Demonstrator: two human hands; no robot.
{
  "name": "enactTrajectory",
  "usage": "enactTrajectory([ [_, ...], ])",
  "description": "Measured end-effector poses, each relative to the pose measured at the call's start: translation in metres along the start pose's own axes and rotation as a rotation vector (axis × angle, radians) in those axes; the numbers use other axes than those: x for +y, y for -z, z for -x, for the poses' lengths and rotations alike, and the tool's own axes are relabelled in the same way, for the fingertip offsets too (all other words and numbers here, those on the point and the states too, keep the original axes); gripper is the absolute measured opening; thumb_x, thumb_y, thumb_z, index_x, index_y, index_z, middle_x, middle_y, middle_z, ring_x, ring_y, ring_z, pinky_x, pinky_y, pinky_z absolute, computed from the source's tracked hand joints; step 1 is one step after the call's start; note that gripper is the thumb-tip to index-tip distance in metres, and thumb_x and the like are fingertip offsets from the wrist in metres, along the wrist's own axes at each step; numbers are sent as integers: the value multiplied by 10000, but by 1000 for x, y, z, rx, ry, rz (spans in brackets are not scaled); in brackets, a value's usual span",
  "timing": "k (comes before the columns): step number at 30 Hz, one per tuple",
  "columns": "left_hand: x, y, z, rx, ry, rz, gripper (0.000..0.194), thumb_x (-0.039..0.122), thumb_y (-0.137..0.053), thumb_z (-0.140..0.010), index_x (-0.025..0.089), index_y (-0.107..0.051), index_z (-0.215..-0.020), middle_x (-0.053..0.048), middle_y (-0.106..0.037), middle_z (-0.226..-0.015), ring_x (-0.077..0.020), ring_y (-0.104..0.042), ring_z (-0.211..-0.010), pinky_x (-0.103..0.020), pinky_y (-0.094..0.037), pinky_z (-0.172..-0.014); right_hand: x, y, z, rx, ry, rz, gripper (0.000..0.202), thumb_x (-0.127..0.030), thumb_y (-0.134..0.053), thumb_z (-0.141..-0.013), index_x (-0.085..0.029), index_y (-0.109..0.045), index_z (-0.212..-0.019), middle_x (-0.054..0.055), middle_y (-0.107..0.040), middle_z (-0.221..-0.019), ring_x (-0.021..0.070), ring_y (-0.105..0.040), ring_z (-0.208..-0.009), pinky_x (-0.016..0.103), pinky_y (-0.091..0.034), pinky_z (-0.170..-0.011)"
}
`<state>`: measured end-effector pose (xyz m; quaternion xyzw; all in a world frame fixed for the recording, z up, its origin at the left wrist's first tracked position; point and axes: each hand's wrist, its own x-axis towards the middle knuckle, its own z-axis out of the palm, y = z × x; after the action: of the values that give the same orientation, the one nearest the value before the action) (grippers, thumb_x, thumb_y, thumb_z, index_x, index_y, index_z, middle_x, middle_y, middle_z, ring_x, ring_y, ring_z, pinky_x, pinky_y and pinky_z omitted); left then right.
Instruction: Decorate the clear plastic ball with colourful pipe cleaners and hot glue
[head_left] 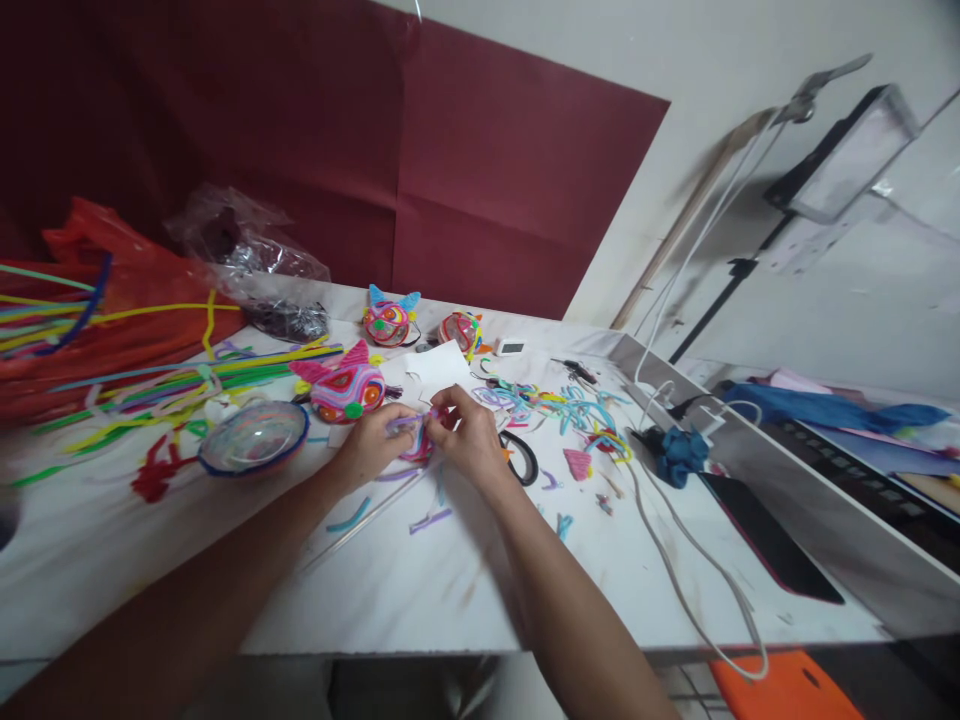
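My left hand [377, 440] and my right hand [471, 436] meet over the middle of the table. Between their closed fingers is a small pink-and-purple pipe cleaner piece [417, 452], partly hidden by the fingers. Just left of them sits a striped pipe-cleaner animal head [346, 392] with pink ears and a green nose. Close to my right hand lies a pair of scissors [525, 458] with black handles. Cut bits of pipe cleaner, among them a purple strip [430, 521] and a blue strip [349, 515], are scattered in front of the hands.
A clear bowl [255, 438] with a blue rim stands at left, near long pipe cleaners [187, 385] and a red plastic bag [150, 290]. Two more decorated heads stand behind, one with blue ears [386, 322]. Loose trimmings [577, 405], a white cable [675, 560] and a phone [772, 535] lie at right.
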<state>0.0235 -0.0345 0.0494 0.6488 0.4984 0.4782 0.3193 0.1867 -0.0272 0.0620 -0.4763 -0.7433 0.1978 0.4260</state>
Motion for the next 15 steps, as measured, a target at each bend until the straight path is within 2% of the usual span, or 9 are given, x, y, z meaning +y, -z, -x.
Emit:
enactTrajectory([
  [4,0,2,-1,-30,-6,2,185,292,-586,-621,185,-653,-758,-4,-643,-679,-183,-599,-652,-284,-500,-611,-2,2,-1,-12,24,19,190,-224,-594,-793,-253,-608,-981,-4,-719,-895,153,-645,-699,282,-477,-653],
  [8,0,3,-1,-43,0,-4,209,316,-588,-633,181,-656,-778,-11,-650,-711,-186,-595,-676,-294,-495,-639,-3,4,-4,-81,51,4,275,-189,-561,-797,-254,-595,-1062,13,-744,-975,160,-662,-734,299,-493,-706],
  [11,2,6,-2,-56,11,-10,220,333,-592,-643,179,-655,-788,-9,-649,-721,-187,-591,-690,-299,-493,-661,-1,5,-6,-127,61,-43,299,-211,-548,-774,-256,-582,-1069,-1,-712,-896,163,-639,-702,299,-487,-684],
  [15,7,12,-2,-81,20,-7,244,330,-608,-632,176,-668,-811,-17,-666,-748,-205,-604,-724,-318,-498,-694,0,3,-9,-122,18,-182,281,-267,-563,-725,-267,-552,-1005,-49,-633,-798,140,-586,-608,266,-448,-598],
])
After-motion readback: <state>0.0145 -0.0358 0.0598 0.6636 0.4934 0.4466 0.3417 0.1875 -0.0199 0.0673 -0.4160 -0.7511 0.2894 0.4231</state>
